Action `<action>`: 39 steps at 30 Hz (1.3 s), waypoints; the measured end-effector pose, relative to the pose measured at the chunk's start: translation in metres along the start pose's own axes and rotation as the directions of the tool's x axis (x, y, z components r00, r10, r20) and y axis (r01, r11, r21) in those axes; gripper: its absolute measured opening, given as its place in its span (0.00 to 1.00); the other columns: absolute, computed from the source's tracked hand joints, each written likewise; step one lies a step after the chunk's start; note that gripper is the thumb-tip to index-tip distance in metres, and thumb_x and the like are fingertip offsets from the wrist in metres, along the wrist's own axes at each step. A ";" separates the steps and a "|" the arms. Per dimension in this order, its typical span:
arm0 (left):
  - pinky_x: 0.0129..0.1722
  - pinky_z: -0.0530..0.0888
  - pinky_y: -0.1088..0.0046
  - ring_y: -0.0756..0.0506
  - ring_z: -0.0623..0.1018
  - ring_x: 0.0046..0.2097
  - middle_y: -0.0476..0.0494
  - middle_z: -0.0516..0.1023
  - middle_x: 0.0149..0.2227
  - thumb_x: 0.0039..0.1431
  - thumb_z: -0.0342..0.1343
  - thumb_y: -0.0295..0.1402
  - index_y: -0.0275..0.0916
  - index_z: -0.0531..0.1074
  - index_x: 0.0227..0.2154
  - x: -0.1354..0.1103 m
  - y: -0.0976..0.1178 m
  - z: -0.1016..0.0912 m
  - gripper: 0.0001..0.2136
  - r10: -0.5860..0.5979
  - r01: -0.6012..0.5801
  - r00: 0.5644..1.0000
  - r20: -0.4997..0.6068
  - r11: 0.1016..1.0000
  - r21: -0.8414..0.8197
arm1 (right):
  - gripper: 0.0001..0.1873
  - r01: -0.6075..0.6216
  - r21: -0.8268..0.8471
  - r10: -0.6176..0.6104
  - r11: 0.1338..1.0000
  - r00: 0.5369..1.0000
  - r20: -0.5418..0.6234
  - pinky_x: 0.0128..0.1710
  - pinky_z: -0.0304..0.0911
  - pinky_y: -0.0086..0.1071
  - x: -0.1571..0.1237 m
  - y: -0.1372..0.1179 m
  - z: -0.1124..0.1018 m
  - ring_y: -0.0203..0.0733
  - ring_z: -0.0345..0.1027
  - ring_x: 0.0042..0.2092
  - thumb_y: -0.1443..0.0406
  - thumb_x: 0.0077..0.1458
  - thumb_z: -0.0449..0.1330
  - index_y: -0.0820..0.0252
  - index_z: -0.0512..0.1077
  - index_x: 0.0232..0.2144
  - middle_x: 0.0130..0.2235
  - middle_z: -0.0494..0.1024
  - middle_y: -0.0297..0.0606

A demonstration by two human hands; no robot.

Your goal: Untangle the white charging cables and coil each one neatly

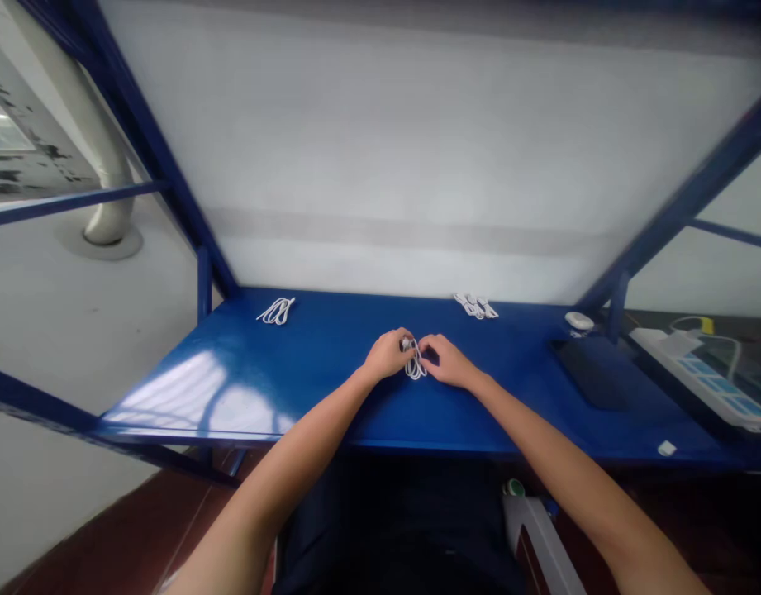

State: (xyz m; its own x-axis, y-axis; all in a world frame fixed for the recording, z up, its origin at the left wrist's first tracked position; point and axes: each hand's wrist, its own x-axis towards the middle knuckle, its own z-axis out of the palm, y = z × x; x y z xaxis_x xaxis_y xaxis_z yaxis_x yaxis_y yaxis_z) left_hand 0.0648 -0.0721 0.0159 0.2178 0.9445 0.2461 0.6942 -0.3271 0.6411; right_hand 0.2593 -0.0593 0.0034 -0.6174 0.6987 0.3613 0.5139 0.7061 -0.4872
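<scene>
Bare forearms (pixel 274 463) stretch across a blue steel workbench (pixel 293 372), where the left hand (pixel 387 354) pinches a looped white cable (pixel 414 366) closed between fingers and thumb near the bench's middle. The right hand (pixel 447 362) sits just beside it, fingertips at the same loop, its grip impossible to tell. A coiled white cable (pixel 276 311) and a cluster of white cables (pixel 476 306) lie well apart along the far edge, with a power strip (pixel 696 372) off to the right.
</scene>
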 end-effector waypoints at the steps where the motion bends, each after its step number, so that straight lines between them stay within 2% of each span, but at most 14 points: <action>1: 0.41 0.71 0.73 0.45 0.77 0.41 0.45 0.79 0.41 0.54 0.57 0.32 0.41 0.74 0.42 0.000 0.000 0.000 0.12 -0.006 0.006 1.000 0.002 1.000 0.008 | 0.05 -0.003 -0.002 0.003 1.000 1.000 -0.004 0.44 0.61 0.37 0.000 0.000 0.000 0.43 0.63 0.41 0.68 0.55 0.55 0.56 0.66 0.36 0.39 0.74 0.38; 7: 0.42 0.72 0.72 0.45 0.77 0.41 0.43 0.78 0.40 0.57 0.55 0.30 0.40 0.73 0.43 0.004 -0.008 -0.003 0.11 -0.042 0.042 0.999 0.004 0.999 0.034 | 0.05 -0.065 -0.021 0.063 0.998 0.995 -0.072 0.43 0.60 0.36 0.001 0.004 0.001 0.43 0.64 0.40 0.70 0.55 0.53 0.57 0.67 0.35 0.38 0.74 0.39; 12: 0.47 0.70 0.70 0.43 0.76 0.48 0.41 0.78 0.46 0.59 0.51 0.25 0.41 0.71 0.46 0.005 -0.018 -0.013 0.14 -0.113 0.118 0.993 -0.045 0.988 0.103 | 0.09 -0.162 -0.065 0.151 0.985 0.978 -0.145 0.43 0.61 0.36 0.000 0.010 -0.001 0.42 0.67 0.39 0.69 0.59 0.50 0.58 0.69 0.36 0.37 0.76 0.40; 17: 0.44 0.71 0.68 0.41 0.77 0.47 0.38 0.78 0.44 0.61 0.48 0.25 0.42 0.70 0.49 0.007 -0.024 -0.023 0.15 -0.153 0.161 0.986 -0.063 0.975 0.152 | 0.05 -0.316 -0.150 0.282 0.937 0.936 -0.210 0.39 0.62 0.36 0.000 0.015 -0.006 0.45 0.68 0.39 0.63 0.57 0.57 0.58 0.70 0.34 0.35 0.76 0.40; 22: 0.47 0.71 0.67 0.40 0.77 0.48 0.37 0.79 0.45 0.61 0.50 0.25 0.43 0.66 0.55 0.011 -0.032 -0.035 0.19 -0.180 0.194 0.979 -0.100 0.969 0.154 | 0.05 -0.391 -0.151 0.347 0.908 0.903 -0.251 0.39 0.62 0.35 0.000 0.021 -0.012 0.43 0.68 0.37 0.66 0.51 0.58 0.58 0.70 0.34 0.33 0.75 0.38; 25: 0.48 0.70 0.68 0.41 0.77 0.50 0.37 0.79 0.46 0.61 0.50 0.26 0.42 0.66 0.56 0.012 -0.041 -0.046 0.20 -0.210 0.237 0.963 -0.168 0.959 0.156 | 0.07 -0.421 -0.135 0.379 0.897 0.890 -0.253 0.38 0.63 0.34 -0.001 0.025 -0.016 0.42 0.69 0.36 0.69 0.50 0.56 0.59 0.70 0.34 0.34 0.74 0.38; 29: 0.46 0.71 0.70 0.42 0.78 0.48 0.38 0.80 0.44 0.62 0.49 0.29 0.40 0.67 0.55 0.014 -0.054 -0.064 0.18 -0.301 0.340 0.915 -0.270 0.934 0.112 | 0.09 -0.486 -0.175 0.437 0.856 0.862 -0.258 0.41 0.63 0.34 -0.002 0.031 -0.022 0.43 0.69 0.38 0.72 0.50 0.55 0.61 0.70 0.36 0.37 0.73 0.42; 32: 0.44 0.71 0.71 0.44 0.79 0.44 0.40 0.81 0.38 0.64 0.47 0.32 0.39 0.68 0.53 0.015 -0.063 -0.076 0.16 -0.356 0.396 0.877 -0.324 0.916 0.068 | 0.10 -0.561 -0.234 0.502 0.794 0.822 -0.269 0.44 0.62 0.36 -0.004 0.036 -0.026 0.45 0.69 0.41 0.71 0.53 0.56 0.62 0.70 0.40 0.39 0.73 0.44; 34: 0.45 0.70 0.70 0.43 0.78 0.45 0.40 0.81 0.37 0.64 0.46 0.34 0.39 0.69 0.51 0.014 -0.067 -0.083 0.15 -0.379 0.435 0.849 -0.367 0.897 0.080 | 0.12 -0.619 -0.245 0.555 0.746 0.781 -0.286 0.45 0.62 0.37 -0.006 0.040 -0.030 0.47 0.69 0.43 0.68 0.54 0.57 0.63 0.69 0.42 0.41 0.74 0.46; 39: 0.45 0.70 0.64 0.37 0.76 0.49 0.34 0.79 0.44 0.65 0.46 0.36 0.39 0.71 0.46 0.011 -0.071 -0.095 0.13 -0.478 0.578 0.759 -0.442 0.807 0.121 | 0.21 -0.765 -0.233 0.671 0.601 0.640 -0.375 0.42 0.63 0.38 -0.009 0.039 -0.041 0.52 0.71 0.44 0.60 0.54 0.61 0.66 0.66 0.47 0.44 0.73 0.54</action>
State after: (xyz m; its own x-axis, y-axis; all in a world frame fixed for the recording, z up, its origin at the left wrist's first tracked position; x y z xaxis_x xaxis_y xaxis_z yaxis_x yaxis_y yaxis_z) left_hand -0.0472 -0.0414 0.0419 -0.4696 0.8595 0.2020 0.7689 0.2856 0.5720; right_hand 0.3094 -0.0337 0.0135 0.1724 0.9640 0.2025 0.9195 -0.0838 -0.3841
